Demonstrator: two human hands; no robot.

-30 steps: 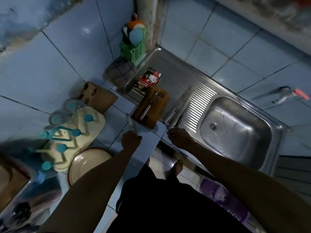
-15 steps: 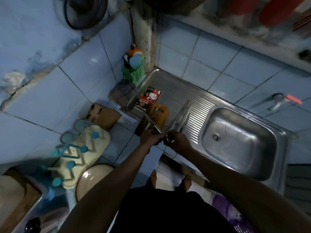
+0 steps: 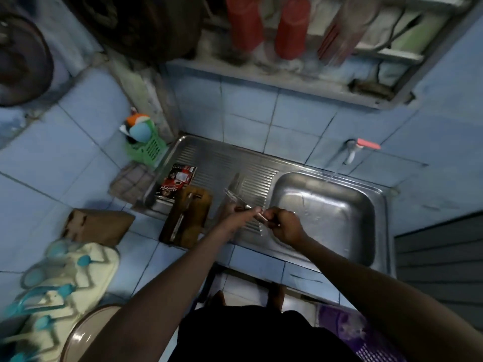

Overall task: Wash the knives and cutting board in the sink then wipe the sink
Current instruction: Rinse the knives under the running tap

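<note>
Clutching two knives [image 3: 236, 192], left grip [image 3: 239, 214] and right grip [image 3: 283, 226]; one knife on one cutting board [image 3: 201, 205]

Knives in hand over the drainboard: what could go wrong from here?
1. Both hands, left hand and right hand, grip the knives close together; a slip might cut a finger.
2. The cutting board overhangs the counter edge with another knife on it; a bump could tip both off.
</note>
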